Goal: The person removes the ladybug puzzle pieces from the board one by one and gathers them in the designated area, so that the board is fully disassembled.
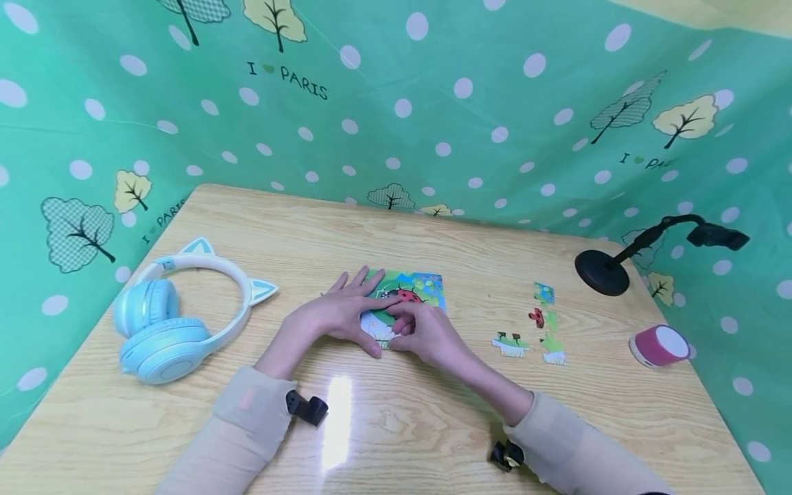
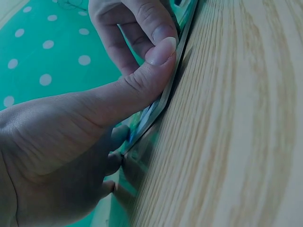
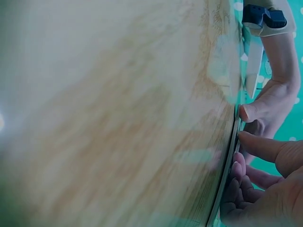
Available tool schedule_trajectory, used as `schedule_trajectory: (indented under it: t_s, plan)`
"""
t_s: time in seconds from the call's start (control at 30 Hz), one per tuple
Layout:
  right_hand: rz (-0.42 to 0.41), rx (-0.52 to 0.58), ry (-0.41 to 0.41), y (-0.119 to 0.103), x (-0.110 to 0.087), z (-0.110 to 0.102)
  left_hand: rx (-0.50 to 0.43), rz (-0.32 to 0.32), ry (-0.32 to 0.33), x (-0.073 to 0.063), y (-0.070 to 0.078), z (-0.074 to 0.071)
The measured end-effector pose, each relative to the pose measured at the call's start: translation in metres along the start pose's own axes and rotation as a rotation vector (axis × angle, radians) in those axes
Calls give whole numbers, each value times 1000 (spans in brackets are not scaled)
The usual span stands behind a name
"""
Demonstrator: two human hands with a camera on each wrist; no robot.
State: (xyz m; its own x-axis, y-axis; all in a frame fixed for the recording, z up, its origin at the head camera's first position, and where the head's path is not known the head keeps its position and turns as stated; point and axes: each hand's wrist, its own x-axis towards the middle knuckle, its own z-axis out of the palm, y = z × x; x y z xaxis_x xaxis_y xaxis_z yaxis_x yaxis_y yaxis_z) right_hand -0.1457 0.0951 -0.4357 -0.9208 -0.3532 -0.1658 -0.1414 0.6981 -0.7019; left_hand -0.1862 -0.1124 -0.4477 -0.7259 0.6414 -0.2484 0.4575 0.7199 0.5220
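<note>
A jigsaw puzzle (image 1: 436, 283) with a red ladybug, greenery and a blue corner lies flat on the wooden table. My left hand (image 1: 346, 307) spreads over its left side, fingers fairly straight and thumb along the near edge. From the right, my right hand (image 1: 427, 333) bends its fingers over the near part and pinches a puzzle piece there, mostly hidden by the fingers. In the left wrist view, the left thumb (image 2: 137, 82) touches the puzzle's edge beside the right hand (image 2: 137, 28). The right wrist view has the right thumb (image 3: 260, 146) against the puzzle too.
Several loose puzzle pieces (image 1: 510, 346) lie to the right. Blue cat-ear headphones (image 1: 167, 350) rest at the left. A black stand with a bent arm (image 1: 603, 273) and a pink-and-white cylinder (image 1: 658, 346) stand at the right. A green polka-dot cloth (image 1: 371, 137) hangs behind the table.
</note>
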Motion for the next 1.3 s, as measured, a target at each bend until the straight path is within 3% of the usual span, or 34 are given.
schedule_trajectory:
  t_s: [0.53, 0.97, 1.3]
  plan:
    - [38, 84, 20, 2, 4, 0, 7, -45, -31, 0, 2, 1]
    - [45, 62, 6, 7, 1, -7, 26, -49, -40, 0, 4, 0]
    - [5, 41, 34, 32, -13, -35, 22, -64, -43, 2, 3, 0]
